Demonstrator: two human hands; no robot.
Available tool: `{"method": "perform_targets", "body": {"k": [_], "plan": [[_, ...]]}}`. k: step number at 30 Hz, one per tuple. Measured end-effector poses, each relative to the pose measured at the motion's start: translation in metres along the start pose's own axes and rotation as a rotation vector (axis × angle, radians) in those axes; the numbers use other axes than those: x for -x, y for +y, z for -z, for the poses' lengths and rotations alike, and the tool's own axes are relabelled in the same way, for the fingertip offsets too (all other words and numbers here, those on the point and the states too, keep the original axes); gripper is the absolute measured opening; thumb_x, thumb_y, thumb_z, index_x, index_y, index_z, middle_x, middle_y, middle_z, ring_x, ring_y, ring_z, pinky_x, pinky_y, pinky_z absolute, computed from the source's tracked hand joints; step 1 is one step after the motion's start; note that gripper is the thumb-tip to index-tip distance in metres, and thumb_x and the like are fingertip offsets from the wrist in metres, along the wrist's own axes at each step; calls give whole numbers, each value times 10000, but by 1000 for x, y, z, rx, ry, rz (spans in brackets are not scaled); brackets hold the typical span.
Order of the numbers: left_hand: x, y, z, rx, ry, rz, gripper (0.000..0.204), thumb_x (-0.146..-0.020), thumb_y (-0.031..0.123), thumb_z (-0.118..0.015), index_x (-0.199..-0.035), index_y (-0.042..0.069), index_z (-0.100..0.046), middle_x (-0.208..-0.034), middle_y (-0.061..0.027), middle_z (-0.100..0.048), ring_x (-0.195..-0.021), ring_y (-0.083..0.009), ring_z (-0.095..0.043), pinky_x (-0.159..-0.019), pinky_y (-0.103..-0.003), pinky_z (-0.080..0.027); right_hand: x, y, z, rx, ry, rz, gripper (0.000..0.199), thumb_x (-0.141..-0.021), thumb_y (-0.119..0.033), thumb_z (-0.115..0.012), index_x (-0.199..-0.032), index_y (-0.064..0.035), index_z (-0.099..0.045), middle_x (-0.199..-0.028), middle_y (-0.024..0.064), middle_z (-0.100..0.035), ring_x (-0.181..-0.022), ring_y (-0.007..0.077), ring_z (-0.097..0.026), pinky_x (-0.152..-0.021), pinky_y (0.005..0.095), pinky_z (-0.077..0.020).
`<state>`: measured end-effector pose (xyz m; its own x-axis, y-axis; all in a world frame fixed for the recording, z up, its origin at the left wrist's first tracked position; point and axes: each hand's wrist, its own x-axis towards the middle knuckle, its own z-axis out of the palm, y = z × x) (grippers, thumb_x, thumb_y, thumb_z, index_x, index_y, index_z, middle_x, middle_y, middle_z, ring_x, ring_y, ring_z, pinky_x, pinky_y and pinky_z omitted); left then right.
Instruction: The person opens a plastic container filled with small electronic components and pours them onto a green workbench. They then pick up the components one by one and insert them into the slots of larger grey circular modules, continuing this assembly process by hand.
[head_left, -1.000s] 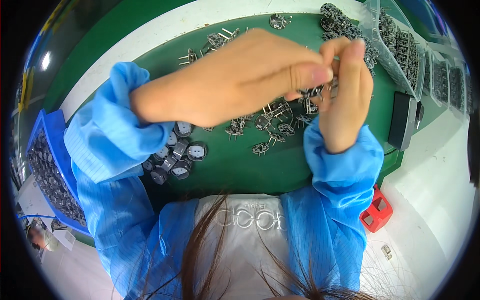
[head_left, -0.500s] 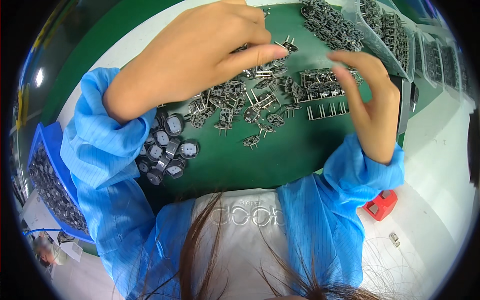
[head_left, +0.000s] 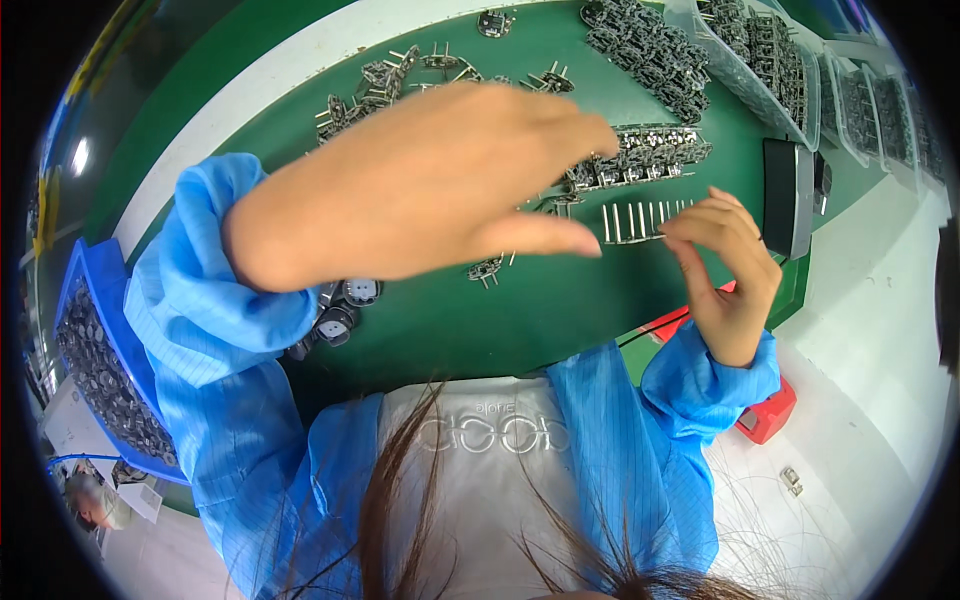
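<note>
Hovering above a dark green work mat (head_left: pixel 560 320): the left hand (head_left: pixel 420 190), fingers stretched out and slightly spread, thumb pointing right, gripping nothing visible. Reaching toward a row of small dark metal parts with upright pins (head_left: pixel 640 160), fingertips ending just beside the left end of that row. Covering much of the mat's middle and hiding whatever is lying beneath the palm.

Pinching with the right hand (head_left: pixel 725 270): thumb and forefinger drawn together at the right end of a short comb-like strip of silver pins (head_left: pixel 640 220), remaining fingers curled loosely. Holding that strip level, just below the row of pinned parts and just right of the left thumb tip. Contact with the mat under the strip impossible to tell.

Lying scattered near the far edge of the mat: loose small grey pinned components (head_left: pixel 385 75), with a dense heap of the same dark parts (head_left: pixel 650 45) farther right. Sitting beside the heap, clear plastic trays (head_left: pixel 770 50) filled with more parts. Peeking out under the left sleeve, round black and silver capped pieces (head_left: pixel 345 310). Standing at the mat's right edge, a flat black rectangular block (head_left: pixel 785 195). Resting far left, a blue bin (head_left: pixel 95 360) full of dark parts. Showing beneath the right sleeve, a small red plastic box (head_left: pixel 765 415).
</note>
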<state>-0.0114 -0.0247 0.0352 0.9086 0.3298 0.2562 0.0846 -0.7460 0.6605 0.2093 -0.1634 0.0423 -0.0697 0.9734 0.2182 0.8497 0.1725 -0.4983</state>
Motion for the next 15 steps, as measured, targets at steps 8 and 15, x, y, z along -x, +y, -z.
{"method": "perform_targets", "body": {"k": [8,15], "plan": [[-2,2,19,18,195,-52,183,-835,83,-604,-995,2,-642,-818,-121,-616,-655,-242,-575,-585,-292,-467,-59,-18,-22,-108,208,120,436,-725,-39,-703,-1140,-49,-572,-881,68,-631,-820,207,-589,-884,358,-446],[1,-11,17,-52,337,156,211,-806,23,-614,-1007,43,-676,-709,-105,-611,-559,-171,-533,-520,-267,-417,-78,-15,-46,-364,117,53,359,-740,-156,-738,-1061,-30,-638,-921,117,-666,-737,217,-631,-670,283,-486]]}}
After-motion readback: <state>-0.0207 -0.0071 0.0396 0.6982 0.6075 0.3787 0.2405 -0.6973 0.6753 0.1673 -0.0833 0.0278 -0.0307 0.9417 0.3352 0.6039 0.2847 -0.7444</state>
